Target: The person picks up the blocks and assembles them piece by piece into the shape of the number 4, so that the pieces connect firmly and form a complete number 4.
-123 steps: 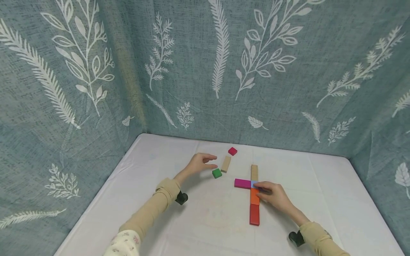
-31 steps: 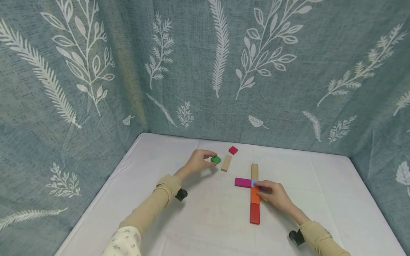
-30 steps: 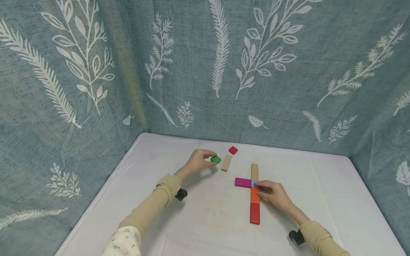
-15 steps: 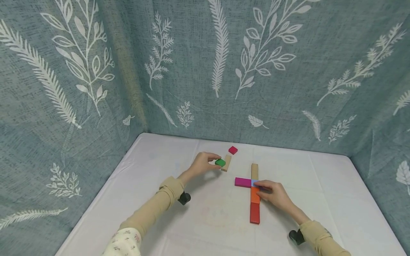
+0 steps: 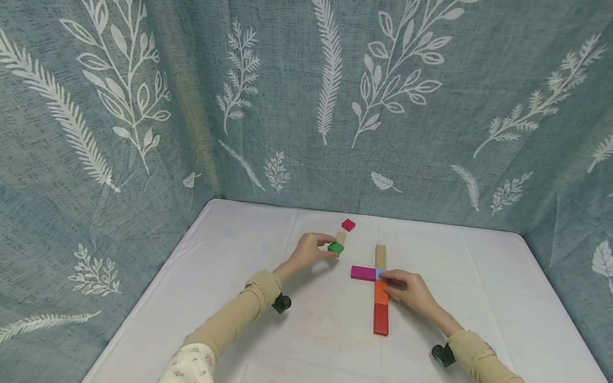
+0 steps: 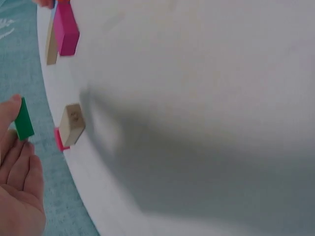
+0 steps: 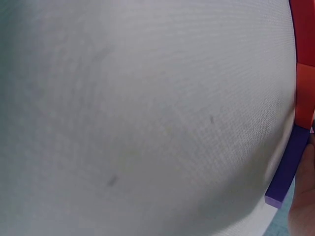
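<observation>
My left hand (image 5: 308, 250) pinches a small green block (image 5: 335, 248) between thumb and fingers, held above the table. In the head view it overlaps a plain wooden block (image 5: 341, 238). Behind that lies a small crimson block (image 5: 348, 224). My right hand (image 5: 412, 292) holds a purple block (image 7: 288, 162) in place, thumb on its near side and index finger by a light blue block (image 5: 379, 272). The hand mostly hides the purple block in the head view. Round the light blue one join a magenta block (image 5: 362, 273), another wooden block (image 5: 380, 255) and an orange block (image 5: 381, 292).
A red block (image 5: 381, 319) continues the row towards me from the orange one. Everything lies on a white-covered table (image 5: 306, 335). Blue-green curtains (image 5: 297, 106) with white leaf prints hang behind and at the sides. A dark camera (image 5: 281, 303) sits under the left wrist.
The green block was lying on the table; my left hand has picked it up and carried it right and slightly nearer, over the loose wooden block. The right hand has stayed put.
</observation>
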`<control>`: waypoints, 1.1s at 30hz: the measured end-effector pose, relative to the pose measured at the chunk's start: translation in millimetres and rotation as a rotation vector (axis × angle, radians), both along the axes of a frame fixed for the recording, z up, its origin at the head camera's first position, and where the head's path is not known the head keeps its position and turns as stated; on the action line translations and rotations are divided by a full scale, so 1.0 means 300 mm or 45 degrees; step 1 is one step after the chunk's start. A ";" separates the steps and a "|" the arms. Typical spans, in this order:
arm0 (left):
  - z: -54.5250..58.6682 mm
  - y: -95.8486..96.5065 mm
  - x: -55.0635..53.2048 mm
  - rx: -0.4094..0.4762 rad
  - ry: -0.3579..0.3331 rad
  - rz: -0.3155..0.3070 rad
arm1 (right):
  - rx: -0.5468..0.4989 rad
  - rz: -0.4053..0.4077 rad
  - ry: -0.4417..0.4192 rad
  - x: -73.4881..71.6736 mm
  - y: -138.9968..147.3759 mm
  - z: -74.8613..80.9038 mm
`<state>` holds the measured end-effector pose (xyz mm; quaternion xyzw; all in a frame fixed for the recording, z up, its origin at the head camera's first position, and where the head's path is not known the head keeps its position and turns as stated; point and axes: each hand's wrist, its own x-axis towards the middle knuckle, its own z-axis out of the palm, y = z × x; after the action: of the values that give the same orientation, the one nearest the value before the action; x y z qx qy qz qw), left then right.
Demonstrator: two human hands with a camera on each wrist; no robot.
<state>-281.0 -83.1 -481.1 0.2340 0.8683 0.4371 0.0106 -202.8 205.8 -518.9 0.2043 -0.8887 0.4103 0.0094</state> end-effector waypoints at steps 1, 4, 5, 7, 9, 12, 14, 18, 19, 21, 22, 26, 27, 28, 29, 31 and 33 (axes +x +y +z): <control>-0.006 0.004 0.003 0.002 -0.004 0.009 | 0.003 0.000 0.002 0.000 0.000 0.000; -0.027 0.015 0.013 0.017 -0.010 0.022 | 0.005 -0.001 0.003 0.000 -0.001 -0.001; -0.034 0.018 0.017 0.028 0.004 0.014 | 0.006 -0.003 0.002 0.001 -0.001 -0.002; -0.050 0.023 0.025 0.052 0.044 -0.008 | 0.007 -0.009 -0.001 0.002 -0.001 -0.002; -0.078 0.025 0.021 0.077 0.103 -0.043 | 0.007 -0.015 -0.003 0.003 -0.002 -0.001; -0.091 0.032 0.029 0.098 0.125 -0.058 | 0.003 -0.016 -0.004 0.005 -0.002 -0.001; -0.095 0.040 0.035 0.092 0.097 -0.046 | -0.002 -0.013 -0.003 0.006 -0.003 -0.001; -0.085 0.062 0.060 0.036 0.020 0.008 | -0.013 -0.004 -0.004 0.007 -0.004 -0.003; -0.083 0.067 0.064 0.024 0.009 0.021 | -0.015 -0.002 -0.005 0.007 -0.004 -0.004; -0.085 0.074 0.070 -0.007 0.009 0.042 | -0.019 0.003 -0.008 0.006 -0.005 -0.006; -0.086 0.076 0.073 -0.018 0.015 0.051 | -0.021 0.005 -0.012 0.006 -0.005 -0.007; -0.090 0.081 0.082 -0.035 0.010 0.079 | -0.008 -0.002 -0.010 0.003 -0.002 -0.010; -0.092 0.082 0.084 -0.039 0.009 0.082 | -0.007 -0.005 -0.009 0.003 -0.001 -0.011; -0.094 0.082 0.086 -0.037 0.002 0.086 | -0.004 -0.008 -0.006 0.003 -0.001 -0.012; -0.098 0.083 0.088 -0.041 0.000 0.088 | -0.002 -0.011 -0.003 0.002 0.000 -0.012; -0.105 0.083 0.091 -0.048 -0.006 0.095 | -0.004 -0.010 0.001 0.002 0.001 -0.012; -0.110 0.085 0.094 -0.049 -0.005 0.101 | -0.010 -0.003 -0.005 0.002 0.002 -0.011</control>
<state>-252.7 -57.7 -514.3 0.1984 0.8852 0.4208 -0.0003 -202.1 206.4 -522.2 0.2023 -0.8874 0.4142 0.0089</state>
